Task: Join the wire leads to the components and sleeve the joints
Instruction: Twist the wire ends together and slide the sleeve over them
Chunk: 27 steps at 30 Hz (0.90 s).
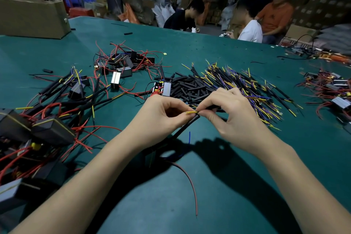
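Observation:
My left hand (163, 114) pinches a yellow wire lead (191, 112) and a black sleeved cable (187, 124) that slants down towards a dark component (152, 156) under my wrist. My right hand (229, 112) pinches the other end of the joint, holding a black cable (213, 107) from the right. The fingertips of both hands meet at the yellow lead. A blue wire (189, 137) and a red wire (190, 182) hang loose from the component. The joint itself is hidden by my fingers.
Black sleeve tubes (187, 86) lie heaped behind my hands, beside a pile of yellow and blue leads (247, 85). Boxed components with red wires (123, 62) sit further back; joined ones (47, 119) crowd the left. A cardboard box (32, 17) stands far left. Several people sit across the green table (228, 186).

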Each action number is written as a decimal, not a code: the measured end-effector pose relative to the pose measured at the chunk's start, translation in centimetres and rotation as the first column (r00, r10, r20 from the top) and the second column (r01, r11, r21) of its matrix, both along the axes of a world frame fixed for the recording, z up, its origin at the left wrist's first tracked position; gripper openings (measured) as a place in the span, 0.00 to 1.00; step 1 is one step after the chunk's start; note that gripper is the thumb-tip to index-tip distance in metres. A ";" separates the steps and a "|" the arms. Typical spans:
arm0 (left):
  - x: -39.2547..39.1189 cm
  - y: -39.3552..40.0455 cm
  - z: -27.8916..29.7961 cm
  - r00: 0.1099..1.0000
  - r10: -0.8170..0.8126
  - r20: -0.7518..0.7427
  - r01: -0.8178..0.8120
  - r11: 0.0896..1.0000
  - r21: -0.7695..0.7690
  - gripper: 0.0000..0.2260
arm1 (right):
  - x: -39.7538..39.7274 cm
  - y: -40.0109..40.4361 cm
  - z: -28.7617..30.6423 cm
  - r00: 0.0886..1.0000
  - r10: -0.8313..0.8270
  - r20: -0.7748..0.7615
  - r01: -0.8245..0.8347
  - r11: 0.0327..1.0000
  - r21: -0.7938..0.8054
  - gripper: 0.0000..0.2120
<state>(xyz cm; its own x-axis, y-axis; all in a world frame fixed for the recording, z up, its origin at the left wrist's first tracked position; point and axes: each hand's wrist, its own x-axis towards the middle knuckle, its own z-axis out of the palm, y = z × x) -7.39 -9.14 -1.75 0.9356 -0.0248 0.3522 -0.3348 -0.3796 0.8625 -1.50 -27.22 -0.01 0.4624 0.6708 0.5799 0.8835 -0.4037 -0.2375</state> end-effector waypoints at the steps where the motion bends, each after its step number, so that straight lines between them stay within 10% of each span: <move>1: 0.0 -0.1 0.0 1.000 0.013 0.005 -0.013 1.000 0.010 0.03 | 0.0 0.0 0.1 1.000 0.005 -0.014 -0.005 1.000 0.010 0.01; 27: 0.1 0.9 0.5 0.999 0.053 -0.015 -0.050 0.988 0.146 0.02 | 0.4 -0.2 -0.5 0.992 0.033 -0.120 -0.022 0.996 0.087 0.04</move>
